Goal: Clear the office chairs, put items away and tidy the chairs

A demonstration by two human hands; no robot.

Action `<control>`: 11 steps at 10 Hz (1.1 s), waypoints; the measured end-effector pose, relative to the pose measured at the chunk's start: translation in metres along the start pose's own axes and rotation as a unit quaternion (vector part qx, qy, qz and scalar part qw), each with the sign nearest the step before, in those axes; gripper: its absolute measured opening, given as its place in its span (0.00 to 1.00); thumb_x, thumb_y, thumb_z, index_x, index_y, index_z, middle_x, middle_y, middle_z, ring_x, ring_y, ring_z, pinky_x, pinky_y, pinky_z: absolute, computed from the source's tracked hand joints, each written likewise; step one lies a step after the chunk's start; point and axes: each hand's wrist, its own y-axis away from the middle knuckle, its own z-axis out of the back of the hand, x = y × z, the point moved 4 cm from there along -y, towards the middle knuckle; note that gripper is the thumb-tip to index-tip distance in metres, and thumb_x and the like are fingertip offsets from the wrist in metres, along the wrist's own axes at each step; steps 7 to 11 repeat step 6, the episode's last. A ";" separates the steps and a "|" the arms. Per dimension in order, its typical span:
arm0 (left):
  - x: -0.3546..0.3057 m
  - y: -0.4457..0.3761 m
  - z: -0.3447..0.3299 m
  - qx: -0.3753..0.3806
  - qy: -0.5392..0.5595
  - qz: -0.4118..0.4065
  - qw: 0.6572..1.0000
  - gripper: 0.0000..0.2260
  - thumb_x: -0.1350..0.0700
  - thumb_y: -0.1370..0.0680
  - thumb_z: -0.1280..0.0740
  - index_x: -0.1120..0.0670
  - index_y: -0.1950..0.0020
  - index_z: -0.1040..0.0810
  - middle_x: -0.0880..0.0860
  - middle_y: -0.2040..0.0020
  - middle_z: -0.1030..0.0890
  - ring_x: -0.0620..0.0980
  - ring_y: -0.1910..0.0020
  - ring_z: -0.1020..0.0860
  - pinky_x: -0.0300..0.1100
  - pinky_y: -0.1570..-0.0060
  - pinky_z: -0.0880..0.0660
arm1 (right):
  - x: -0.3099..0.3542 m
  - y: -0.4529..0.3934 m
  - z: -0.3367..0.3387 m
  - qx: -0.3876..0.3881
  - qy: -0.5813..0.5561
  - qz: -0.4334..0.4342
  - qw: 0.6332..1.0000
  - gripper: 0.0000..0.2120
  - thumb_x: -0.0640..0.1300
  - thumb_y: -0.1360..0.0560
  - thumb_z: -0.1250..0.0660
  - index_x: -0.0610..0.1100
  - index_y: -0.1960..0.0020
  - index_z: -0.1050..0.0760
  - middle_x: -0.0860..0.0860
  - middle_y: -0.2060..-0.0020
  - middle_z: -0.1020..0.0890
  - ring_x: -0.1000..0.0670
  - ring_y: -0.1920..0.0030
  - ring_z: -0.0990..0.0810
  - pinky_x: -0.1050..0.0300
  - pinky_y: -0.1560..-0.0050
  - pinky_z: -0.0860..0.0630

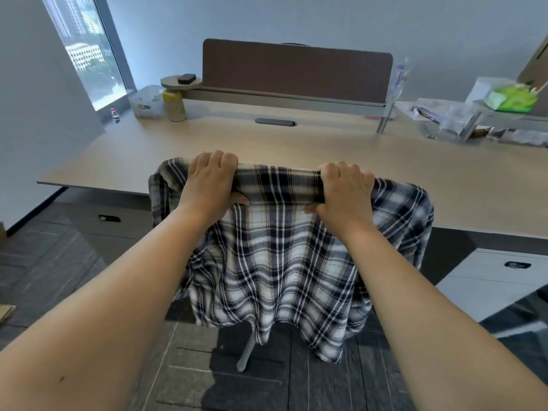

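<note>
plaid shirt [275, 256]: soft woven cloth | desk [207, 143]: matt wood-look

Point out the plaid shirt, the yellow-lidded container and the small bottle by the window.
plaid shirt [275, 262]: head view, on the hanging back panel.
yellow-lidded container [175, 106]: head view, on its side wall.
small bottle [115, 115]: head view, on its body.

Head view, downward over desk [267, 137]

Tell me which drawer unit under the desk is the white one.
The right unit, beside the right forearm, is white; the left unit below the desk edge is grey.
</note>
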 end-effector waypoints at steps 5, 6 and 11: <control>0.014 -0.039 -0.008 -0.006 0.019 -0.047 0.999 0.30 0.47 0.28 0.31 0.61 0.33 0.36 0.60 0.35 0.32 0.61 0.34 0.37 0.51 0.28 0.48 | -0.001 -0.033 -0.010 0.008 0.011 -0.029 0.999 0.23 0.43 0.28 0.33 0.42 0.36 0.36 0.45 0.41 0.31 0.44 0.41 0.35 0.52 0.39 0.45; 0.002 -0.036 -0.006 0.004 -0.041 -0.014 0.999 0.35 0.43 0.27 0.33 0.58 0.28 0.43 0.58 0.28 0.41 0.59 0.27 0.46 0.54 0.25 0.55 | 0.002 -0.030 -0.008 0.045 0.037 -0.037 0.998 0.36 0.50 0.28 0.32 0.45 0.28 0.47 0.44 0.32 0.40 0.42 0.30 0.43 0.47 0.28 0.50; 0.002 -0.036 -0.006 0.004 -0.041 -0.014 0.999 0.35 0.43 0.27 0.33 0.58 0.28 0.43 0.58 0.28 0.41 0.59 0.27 0.46 0.54 0.25 0.55 | 0.002 -0.030 -0.008 0.045 0.037 -0.037 0.998 0.36 0.50 0.28 0.32 0.45 0.28 0.47 0.44 0.32 0.40 0.42 0.30 0.43 0.47 0.28 0.50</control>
